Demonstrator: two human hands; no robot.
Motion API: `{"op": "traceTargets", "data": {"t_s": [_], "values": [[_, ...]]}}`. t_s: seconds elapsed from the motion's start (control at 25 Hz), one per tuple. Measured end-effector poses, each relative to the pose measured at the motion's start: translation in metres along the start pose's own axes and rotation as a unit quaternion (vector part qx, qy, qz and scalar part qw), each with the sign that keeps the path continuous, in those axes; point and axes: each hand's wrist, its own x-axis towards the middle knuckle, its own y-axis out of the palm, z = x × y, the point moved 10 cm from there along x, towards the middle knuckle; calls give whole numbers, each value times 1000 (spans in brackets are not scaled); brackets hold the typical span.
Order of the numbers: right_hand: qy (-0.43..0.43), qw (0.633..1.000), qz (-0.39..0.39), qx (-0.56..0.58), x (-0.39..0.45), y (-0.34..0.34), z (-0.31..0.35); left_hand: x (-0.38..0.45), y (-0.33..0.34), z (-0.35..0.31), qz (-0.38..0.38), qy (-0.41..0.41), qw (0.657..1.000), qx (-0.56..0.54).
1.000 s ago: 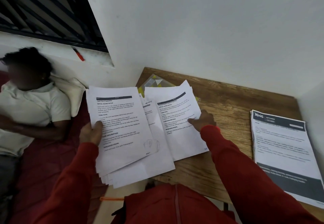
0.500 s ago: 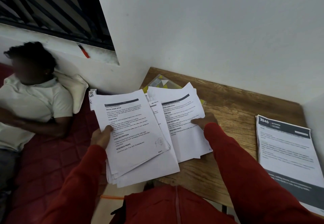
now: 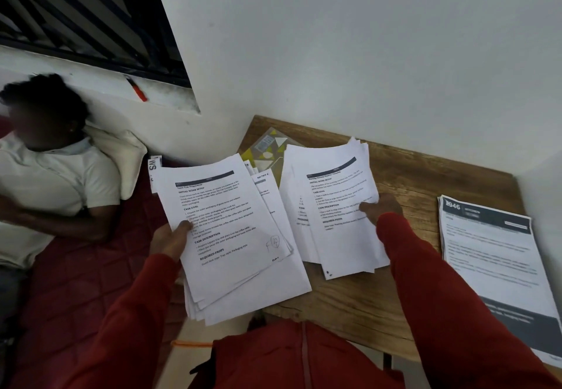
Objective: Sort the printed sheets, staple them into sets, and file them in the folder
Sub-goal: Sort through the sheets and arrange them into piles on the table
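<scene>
White printed sheets are gripped by both hands near the middle of the frame. The left hand [image 3: 171, 241] is curled round the left edge of a thick, fanned stack of sheets [image 3: 231, 236], with the thumb pressed on the top page and the other fingers hidden beneath; the stack is held partly over the left edge of the wooden table [image 3: 410, 181]. A handwritten mark is seen at the lower right corner of the top page. The right hand [image 3: 381, 207] is closed on the right edge of a smaller pile of sheets [image 3: 334, 206], which is laid on the table just right of the held stack. Whether those fingers pinch or only press cannot be told. Both arms are covered by red sleeves [image 3: 441, 282].

A yellow and grey patterned folder [image 3: 267, 148] is partly covered by both piles, toward the far left corner of the table. At the right of the frame, a separate pile of papers with dark header bands [image 3: 492, 254] is laid on the table, well apart from the hands.

At the left of the frame, a person in a white shirt [image 3: 51, 181] is lying on a dark red mattress [image 3: 79, 282] against a pale pillow [image 3: 121, 157]. A red pen [image 3: 137, 88] is lying on the window ledge at upper left.
</scene>
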Motion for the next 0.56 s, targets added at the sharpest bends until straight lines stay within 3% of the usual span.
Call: {"op": "traceTargets", "data": {"t_s": [0.32, 0.56], "values": [[5, 999, -8, -50, 10, -63, -55, -9, 24, -9, 19, 28, 996, 86], [-39, 992, -95, -70, 6, -105, -63, -37, 18, -54, -34, 127, 979, 153]]}}
